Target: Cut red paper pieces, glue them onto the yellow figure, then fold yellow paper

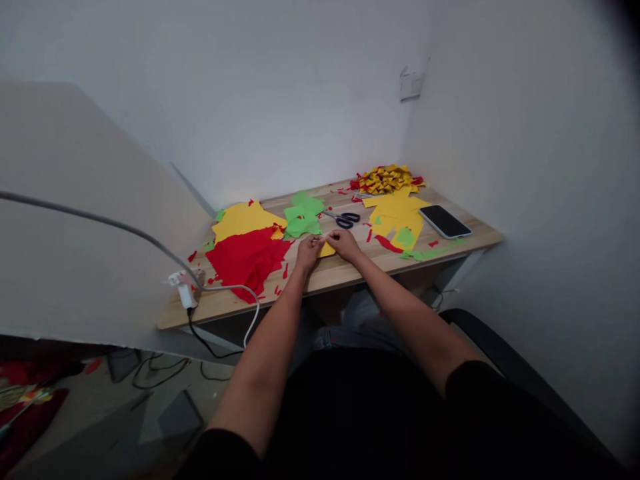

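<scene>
Close to the table's front edge, both my hands meet over a small yellow felt-like piece (327, 250). My left hand (307, 253) is closed with its fingertips at the piece's left upper edge. On the other side, my right hand (345, 245) pinches at its top edge, the fingertips of both hands almost touching. Whether something tiny sits between the fingertips is too small to tell. Just beyond lie scissors with dark handles (346, 220). Green pieces (304, 215) rest behind my left hand.
Red cloth (247, 260) and a yellow sheet (245, 221) cover the table's left. At right are yellow cutouts (397, 212), a phone (445, 221) and a yellow-red ruffled heap (390, 179). A white glue gun (186, 290) with a cord stands at the left edge; a grey cable (125, 228) crosses there.
</scene>
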The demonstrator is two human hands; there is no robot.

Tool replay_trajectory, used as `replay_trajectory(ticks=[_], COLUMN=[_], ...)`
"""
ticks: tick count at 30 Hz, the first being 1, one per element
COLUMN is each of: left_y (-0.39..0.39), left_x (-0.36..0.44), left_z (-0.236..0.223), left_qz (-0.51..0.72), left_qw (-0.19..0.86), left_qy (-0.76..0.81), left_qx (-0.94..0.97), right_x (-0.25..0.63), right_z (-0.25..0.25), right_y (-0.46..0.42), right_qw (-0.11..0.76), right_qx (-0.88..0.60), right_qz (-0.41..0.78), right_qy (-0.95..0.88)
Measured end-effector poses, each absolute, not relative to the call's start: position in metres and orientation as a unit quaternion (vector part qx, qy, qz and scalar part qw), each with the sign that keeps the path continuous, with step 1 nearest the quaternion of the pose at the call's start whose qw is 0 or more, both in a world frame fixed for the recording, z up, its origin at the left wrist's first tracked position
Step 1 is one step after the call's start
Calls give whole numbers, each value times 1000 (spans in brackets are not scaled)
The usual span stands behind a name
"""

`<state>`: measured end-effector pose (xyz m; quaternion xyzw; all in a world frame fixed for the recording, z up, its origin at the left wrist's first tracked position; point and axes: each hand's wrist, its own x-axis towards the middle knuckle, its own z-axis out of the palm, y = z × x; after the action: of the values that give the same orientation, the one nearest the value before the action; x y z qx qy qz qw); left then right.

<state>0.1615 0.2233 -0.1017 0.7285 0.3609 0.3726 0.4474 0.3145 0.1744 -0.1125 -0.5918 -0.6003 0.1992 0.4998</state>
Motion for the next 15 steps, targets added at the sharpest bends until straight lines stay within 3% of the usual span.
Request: replay_trajectory(ticks=[15], left_y=[241], left_x=[156], left_z=[-110], left_qz=[499], left_qw=[404], left_qy=[413], left_qx=[647], right_x=[312], right_z=[-105], right_y=[170], right_qw=[516], right_qx=[-609], right_qz=[179], right_qy=[-576])
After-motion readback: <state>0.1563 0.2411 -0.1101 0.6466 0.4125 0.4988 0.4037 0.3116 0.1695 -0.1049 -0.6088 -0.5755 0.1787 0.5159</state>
